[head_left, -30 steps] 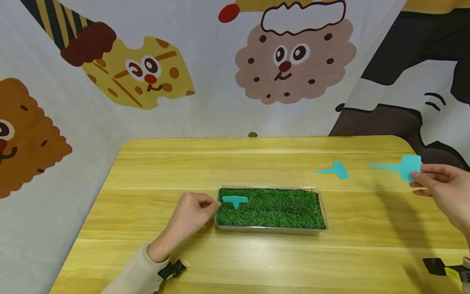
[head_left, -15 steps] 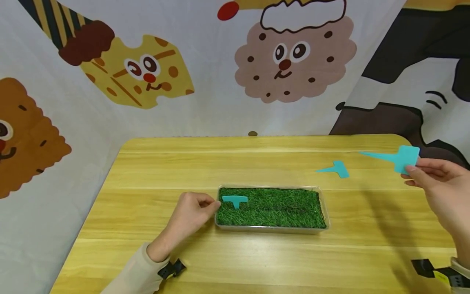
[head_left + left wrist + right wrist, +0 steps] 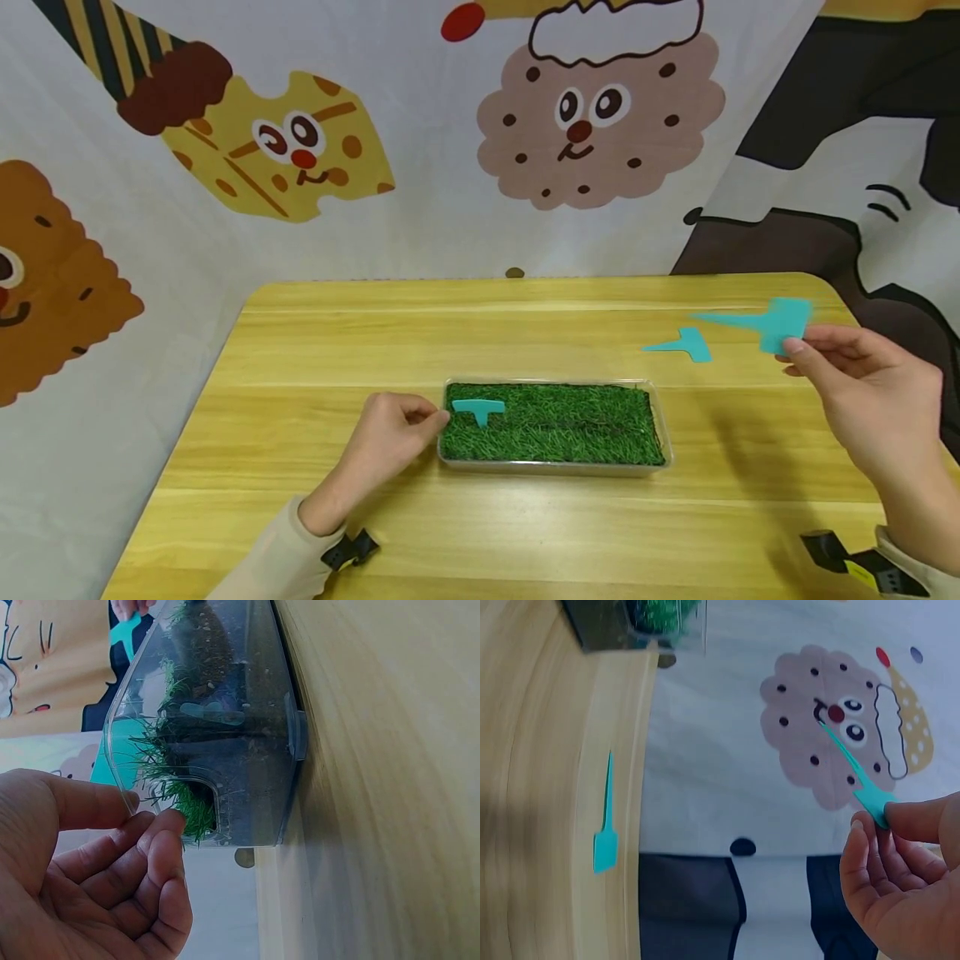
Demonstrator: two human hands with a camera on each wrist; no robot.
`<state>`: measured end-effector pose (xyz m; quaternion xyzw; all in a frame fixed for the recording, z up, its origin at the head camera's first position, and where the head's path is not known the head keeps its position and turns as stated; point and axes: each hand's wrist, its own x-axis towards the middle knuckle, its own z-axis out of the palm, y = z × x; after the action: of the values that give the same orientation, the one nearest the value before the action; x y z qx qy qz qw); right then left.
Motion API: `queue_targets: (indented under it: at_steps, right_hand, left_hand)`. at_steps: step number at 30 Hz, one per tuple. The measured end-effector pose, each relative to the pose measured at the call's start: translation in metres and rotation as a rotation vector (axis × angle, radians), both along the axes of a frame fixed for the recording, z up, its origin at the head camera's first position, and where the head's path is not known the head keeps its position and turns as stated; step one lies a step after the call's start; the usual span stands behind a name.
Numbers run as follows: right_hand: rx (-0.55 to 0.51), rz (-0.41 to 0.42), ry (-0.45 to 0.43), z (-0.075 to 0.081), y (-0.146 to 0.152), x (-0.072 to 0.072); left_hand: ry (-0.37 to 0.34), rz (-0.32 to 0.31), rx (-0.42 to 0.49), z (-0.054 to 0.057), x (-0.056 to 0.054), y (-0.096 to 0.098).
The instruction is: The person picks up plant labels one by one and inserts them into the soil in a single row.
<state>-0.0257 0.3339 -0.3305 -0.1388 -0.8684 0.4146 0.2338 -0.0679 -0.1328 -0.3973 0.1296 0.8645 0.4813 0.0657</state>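
A clear plastic box (image 3: 555, 469) of green grass (image 3: 570, 425) sits mid-table, dark soil showing through its wall in the left wrist view. My left hand (image 3: 393, 437) pinches the box's left rim between thumb and fingertips. Right beside those fingers, a turquoise T-shaped plant label (image 3: 478, 407) stands upright in the grass. Over the table's right side, my right hand (image 3: 862, 375) pinches a second plant label (image 3: 786, 323) by its broad head, the pointed stem aimed left. A third plant label (image 3: 692, 345) lies flat on the table, also seen in the right wrist view.
The wooden table (image 3: 337, 342) has rounded back corners. A white cloth (image 3: 435, 242) printed with cartoon food hangs behind it and along the left. Both wrists wear black straps (image 3: 350, 550) over light sleeves.
My right hand has moved left with its plant label, toward the one lying on the table. The left hand, the box and the upright label have stayed in place.
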Motion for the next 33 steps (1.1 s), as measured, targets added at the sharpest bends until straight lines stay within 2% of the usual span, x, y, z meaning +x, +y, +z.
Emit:
queue_targets:
  at_steps: [10,15,33]
  right_hand:
    - [0.012,0.062,0.085,-0.002,-0.032,0.001]
    - [0.026,0.122,0.138,-0.003,-0.047,0.001]
    - [0.056,0.303,0.243,-0.010,-0.086,0.003]
  left_hand:
    - [-0.003,0.001,-0.001,0.001,0.000,0.000]
    - [-0.003,-0.001,-0.002,0.001,0.000,0.000]
    - [0.004,-0.014,0.001,0.001,-0.001,-0.001]
